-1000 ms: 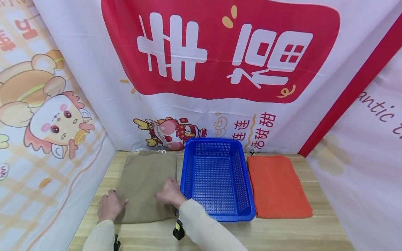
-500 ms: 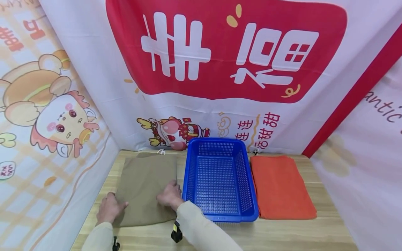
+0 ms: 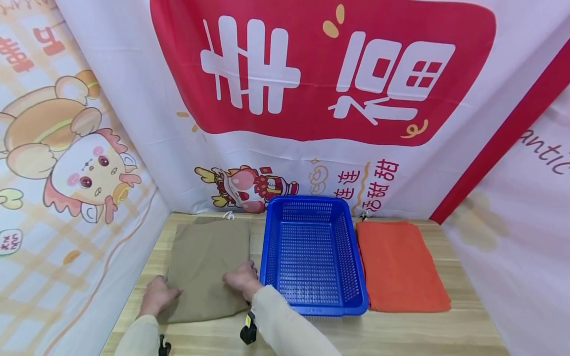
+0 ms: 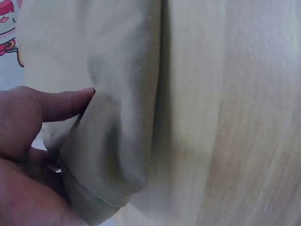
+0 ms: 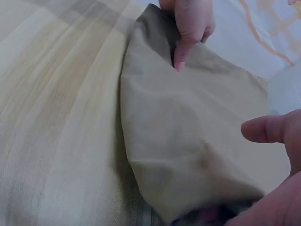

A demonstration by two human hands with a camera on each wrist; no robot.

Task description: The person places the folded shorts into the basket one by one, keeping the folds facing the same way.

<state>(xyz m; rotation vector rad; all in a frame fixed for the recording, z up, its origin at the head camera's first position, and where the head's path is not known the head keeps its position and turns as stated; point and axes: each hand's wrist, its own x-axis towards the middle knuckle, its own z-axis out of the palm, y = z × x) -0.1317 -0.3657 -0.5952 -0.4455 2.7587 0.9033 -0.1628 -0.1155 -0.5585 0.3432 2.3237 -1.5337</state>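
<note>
A folded khaki cloth (image 3: 209,267) lies flat on the left side of the wooden table. At its near left corner my left hand (image 3: 157,296) pinches the edge, thumb on top and fingers tucked beneath; the left wrist view shows the corner of the cloth (image 4: 108,155) bunched in that grip. My right hand (image 3: 244,279) holds the opposite side edge, beside the blue basket. In the right wrist view its thumb (image 5: 263,129) reaches over the top of the cloth (image 5: 174,127), while its fingers are mostly hidden under the edge.
Right of the cloth stands a blue perforated plastic basket (image 3: 362,296), nothing inside it. A folded orange cloth (image 3: 403,267) lies beyond the basket. Printed fabric walls (image 3: 147,143) enclose the wooden table (image 3: 401,333) at the back and both sides.
My right hand has slid a little along the cloth's edge toward me. The left hand keeps its place at the corner. The head view has shifted slightly.
</note>
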